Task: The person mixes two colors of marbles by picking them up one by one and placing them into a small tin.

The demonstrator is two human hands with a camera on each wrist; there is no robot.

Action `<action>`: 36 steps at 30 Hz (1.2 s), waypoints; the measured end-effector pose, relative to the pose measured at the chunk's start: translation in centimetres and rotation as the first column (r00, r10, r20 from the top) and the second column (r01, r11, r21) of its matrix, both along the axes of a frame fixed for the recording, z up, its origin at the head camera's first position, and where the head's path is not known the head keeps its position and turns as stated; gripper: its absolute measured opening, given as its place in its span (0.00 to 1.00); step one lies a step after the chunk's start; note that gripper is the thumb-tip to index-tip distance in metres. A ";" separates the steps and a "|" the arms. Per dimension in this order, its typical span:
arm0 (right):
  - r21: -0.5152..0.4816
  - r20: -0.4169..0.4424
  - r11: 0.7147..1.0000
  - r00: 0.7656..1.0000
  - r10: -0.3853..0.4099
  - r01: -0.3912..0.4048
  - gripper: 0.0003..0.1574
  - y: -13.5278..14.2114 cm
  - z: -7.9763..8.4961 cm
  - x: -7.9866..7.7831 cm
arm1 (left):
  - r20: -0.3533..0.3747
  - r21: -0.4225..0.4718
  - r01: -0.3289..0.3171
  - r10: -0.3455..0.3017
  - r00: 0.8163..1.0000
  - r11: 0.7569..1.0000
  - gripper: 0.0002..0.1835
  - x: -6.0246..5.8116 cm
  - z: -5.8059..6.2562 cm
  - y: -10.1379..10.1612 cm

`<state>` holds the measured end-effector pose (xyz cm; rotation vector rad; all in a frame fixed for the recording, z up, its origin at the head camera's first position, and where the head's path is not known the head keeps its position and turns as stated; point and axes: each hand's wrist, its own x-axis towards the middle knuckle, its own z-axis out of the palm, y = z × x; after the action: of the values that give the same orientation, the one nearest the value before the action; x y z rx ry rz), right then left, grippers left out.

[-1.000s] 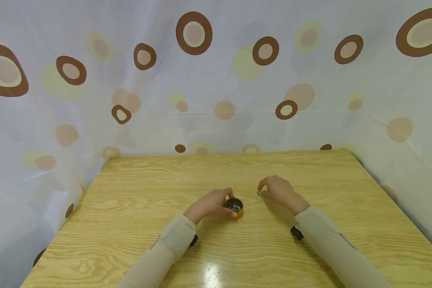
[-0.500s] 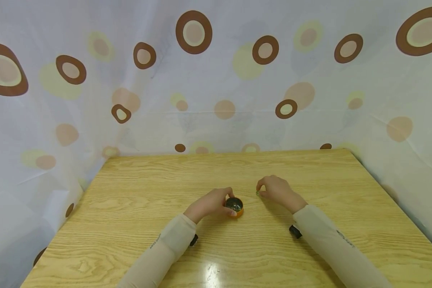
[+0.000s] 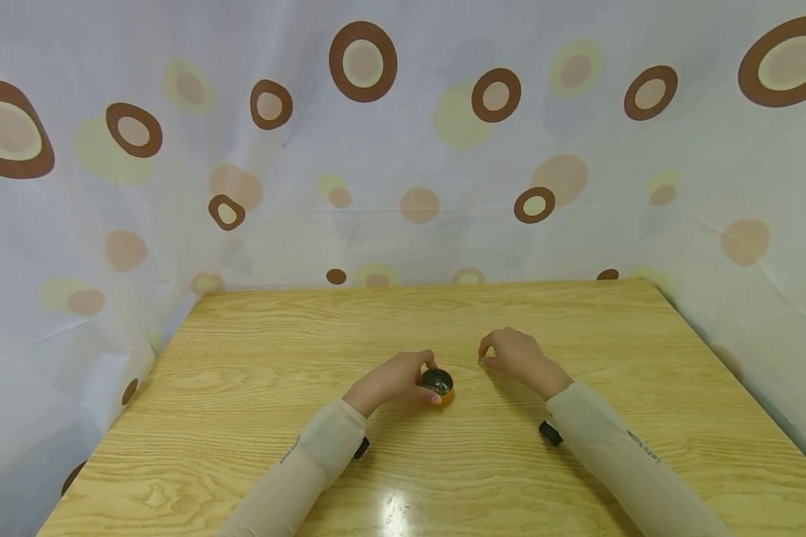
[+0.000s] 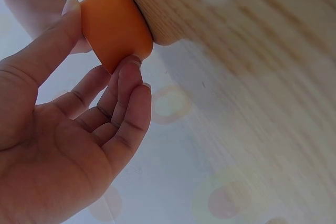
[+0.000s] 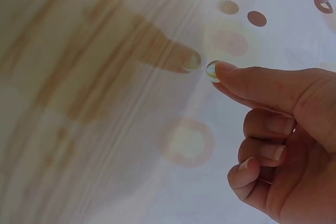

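A small orange bowl (image 3: 447, 400) with a dark, shiny inside stands on the wooden table. My left hand (image 3: 395, 379) grips it from the left, thumb at the near side and a finger at the far side. In the left wrist view the bowl's smooth outer wall (image 4: 116, 27) shows between thumb and fingertips. What lies inside it is too small to make out. To the right of the bowl, my right hand (image 3: 520, 360) pinches a clear glass marble (image 5: 211, 71) with coloured streaks between thumb and index finger, close to the tabletop. Its other fingers are curled in.
The wooden table (image 3: 295, 328) reaches back to a pale curtain (image 3: 403, 149) printed with brown and yellow circles. The curtain also hangs at both sides. Black devices (image 3: 551, 432) sit under both wrists, and light glares on the table's near part.
My right hand has shifted slightly left with the marble, then stayed nearly still. The left hand and the bowl have kept their place.
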<state>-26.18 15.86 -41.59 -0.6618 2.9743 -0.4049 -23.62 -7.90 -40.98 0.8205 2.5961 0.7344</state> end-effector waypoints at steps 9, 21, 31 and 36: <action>-0.017 -0.049 1.000 0.999 0.025 -0.026 0.08 -0.5 0.3 0.4 | 0.001 0.009 0.011 -0.011 1.000 1.000 0.24 -0.2 -0.2 0.1; -0.043 -0.116 0.996 0.991 0.070 -0.075 0.09 -1.6 1.4 1.8 | 0.008 -0.004 -0.004 0.004 1.000 1.000 0.23 -0.1 0.1 0.2; -0.043 -0.145 0.991 0.982 0.121 -0.128 0.08 -3.3 2.1 3.4 | 0.027 -0.003 -0.008 0.008 1.000 1.000 0.23 -0.2 0.0 0.1; -0.045 -0.142 0.989 0.981 0.134 -0.141 0.08 -3.8 2.0 3.6 | 0.021 0.002 -0.007 0.007 1.000 1.000 0.23 -0.3 -0.2 0.1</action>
<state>-22.62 12.03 -39.54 -0.9319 3.0303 -0.4484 -23.90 -7.79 -41.15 0.8008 2.5815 0.7441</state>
